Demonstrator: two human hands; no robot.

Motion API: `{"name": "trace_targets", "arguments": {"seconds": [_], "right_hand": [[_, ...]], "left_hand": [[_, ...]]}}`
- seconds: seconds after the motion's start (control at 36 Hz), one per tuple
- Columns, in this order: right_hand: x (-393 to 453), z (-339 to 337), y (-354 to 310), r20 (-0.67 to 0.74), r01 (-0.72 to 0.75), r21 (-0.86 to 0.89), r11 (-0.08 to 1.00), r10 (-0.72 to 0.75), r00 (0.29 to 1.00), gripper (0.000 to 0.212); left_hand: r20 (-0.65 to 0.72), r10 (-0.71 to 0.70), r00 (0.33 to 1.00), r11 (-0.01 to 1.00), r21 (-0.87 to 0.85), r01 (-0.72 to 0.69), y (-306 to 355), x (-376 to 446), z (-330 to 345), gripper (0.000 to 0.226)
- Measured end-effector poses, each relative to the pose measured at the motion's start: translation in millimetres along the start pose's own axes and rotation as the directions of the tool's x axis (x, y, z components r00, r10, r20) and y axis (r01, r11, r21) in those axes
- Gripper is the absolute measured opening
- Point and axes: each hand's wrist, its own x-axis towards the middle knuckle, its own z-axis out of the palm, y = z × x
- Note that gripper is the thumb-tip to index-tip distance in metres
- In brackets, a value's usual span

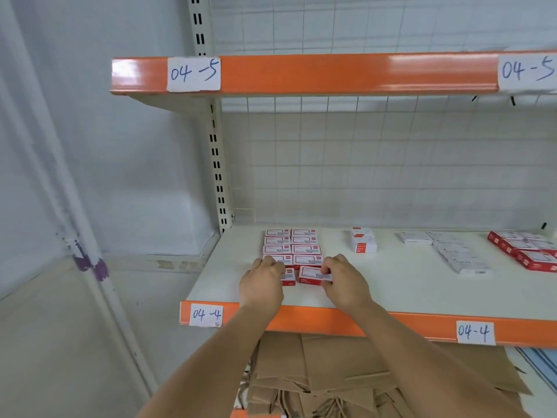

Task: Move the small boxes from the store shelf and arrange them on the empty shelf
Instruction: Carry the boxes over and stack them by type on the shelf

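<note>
Your left hand (pixel 262 279) grips one box (pixel 288 277), your right hand (pixel 343 282) pinches another box (pixel 312 274), both fronting two rows (pixel 291 245) on the white shelf (pixel 391 285); bags (pixel 346 378) below.

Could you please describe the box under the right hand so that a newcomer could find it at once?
Find the shelf labelled 04-4 and the two-column grid of boxes near its left end. The box lies at the grid's front right, pinched by the right hand. Unlike its squared neighbours, it sits slightly askew.
</note>
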Motion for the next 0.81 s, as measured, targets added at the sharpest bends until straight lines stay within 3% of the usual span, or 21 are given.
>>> {"name": "trace_targets", "arguments": {"seconds": [0.17,0.53,0.81], "right_hand": [[4.0,-0.3,0.5,0.015,0.016,-0.015,1.0,-0.015,1.0,0.021],[6.4,2.7,-7.1,0.024,0.014,0.008,1.0,-0.014,1.0,0.024],[2.8,-5.2,-9.6,0.044,0.01,-0.084,0.996,-0.006,0.999,0.034]], "left_hand": [[-0.016,0.048,0.999,0.999,0.024,-0.047,-2.3,-5.9,3.1,0.026],[0.023,0.064,0.998,0.995,-0.077,-0.062,-6.5,-3.4,-0.9,0.032],[0.088,0.09,0.992,0.996,0.013,-0.092,-3.3,4.5,-8.2,0.032]]}}
